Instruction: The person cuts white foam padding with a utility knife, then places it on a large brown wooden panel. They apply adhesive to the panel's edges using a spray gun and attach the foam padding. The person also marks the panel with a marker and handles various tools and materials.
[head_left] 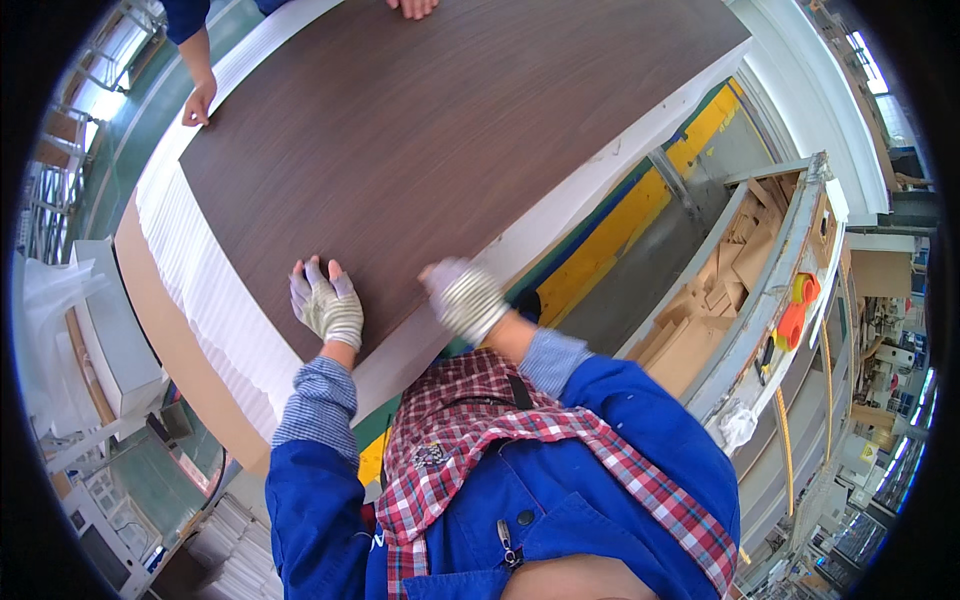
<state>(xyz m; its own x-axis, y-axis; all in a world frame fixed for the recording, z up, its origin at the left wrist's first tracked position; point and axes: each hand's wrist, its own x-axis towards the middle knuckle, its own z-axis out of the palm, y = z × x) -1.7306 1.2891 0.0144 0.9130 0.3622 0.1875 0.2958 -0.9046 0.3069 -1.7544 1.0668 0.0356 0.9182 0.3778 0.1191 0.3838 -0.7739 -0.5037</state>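
Note:
A large dark brown wood-grain panel lies in front of me over a white ribbed foam sheet. My left hand, in a pale glove with bare fingertips, rests on the panel near its close corner, fingers stretched out. Over the panel's right-hand edge is my right hand, gloved alike; motion smears its fingers, so I cannot tell whether they hold anything. At the far side, a co-worker's hand touches the panel's left corner. Another bare hand lies on the far part of the panel.
Brown board sticks out beneath the foam at left. To the right stands a metal-edged bin of cardboard scraps, with an orange-and-yellow tool on its outer side. A yellow floor stripe runs between panel and bin.

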